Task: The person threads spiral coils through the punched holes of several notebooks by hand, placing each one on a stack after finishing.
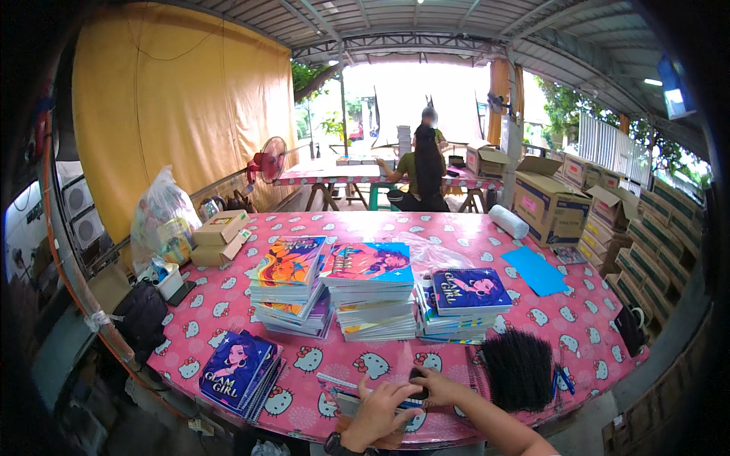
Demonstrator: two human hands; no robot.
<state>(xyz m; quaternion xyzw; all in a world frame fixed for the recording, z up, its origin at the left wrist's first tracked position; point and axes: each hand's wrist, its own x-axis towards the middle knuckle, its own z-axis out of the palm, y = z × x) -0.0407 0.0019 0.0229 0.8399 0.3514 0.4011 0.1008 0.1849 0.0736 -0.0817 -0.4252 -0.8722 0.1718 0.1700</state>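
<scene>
Pink patterned cloth is covering the surface (532,319), carrying glossy notebook stacks (370,289). Left hand (378,414) is lying with fingers curled on a thin notebook (342,395) at the near edge. Right hand (435,385) is pinching a small dark object (417,375), fingers nearly closed.

Open-sided shed, corrugated metal roof (426,19), yellow tarp wall (175,106) left, bright daylight behind, pink-clothed tables (532,311).
</scene>
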